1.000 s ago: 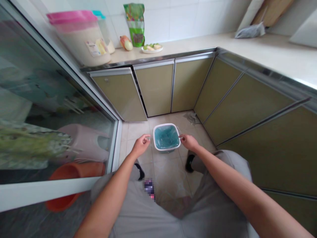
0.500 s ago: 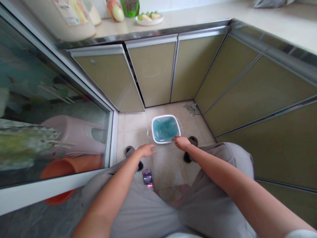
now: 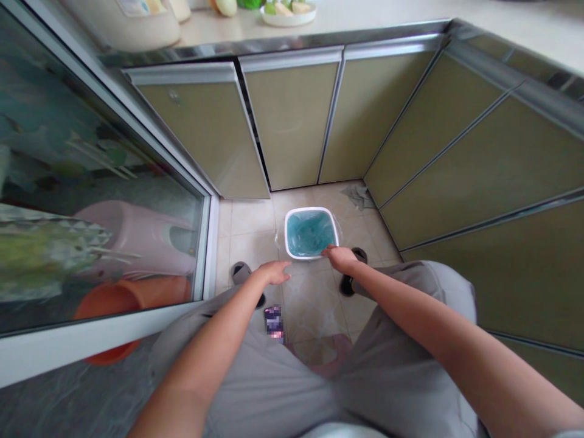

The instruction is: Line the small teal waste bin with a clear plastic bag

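Head view: small rounded-square bin with a white rim and teal inside (image 3: 311, 210) stands upright on the pale tiled floor (image 3: 312, 298), just ahead of the person's feet and in front of the cabinets. Clear thin plastic liner (image 3: 310, 234) lies inside, loose edges showing past the rim at left and right. Right hand (image 3: 340, 258) at the near right corner of the rim, fingers bent, fingertips at the edge; cannot tell from this angle whether they pinch liner or rim, or only rest there. Left hand (image 3: 274, 272) open and empty, fingers extended toward the bin's near left corner, near it but apart. Dark grey slipper (image 3: 240, 272) beyond the left forearm. Small dark patterned rectangular object (image 3: 274, 322), pixelated, below the left hand. Crumpled grey sheet-like piece (image 3: 359, 196) on the floor by the cabinet corner. Olive cabinet door with silver edging (image 3: 201, 131), leftmost, stands slightly ajar. Above, pale surface (image 3: 383, 15) carries a white plate (image 3: 288, 21) of green and cream pieces. Orange plastic tub (image 3: 157, 291) seen through the glass at left.
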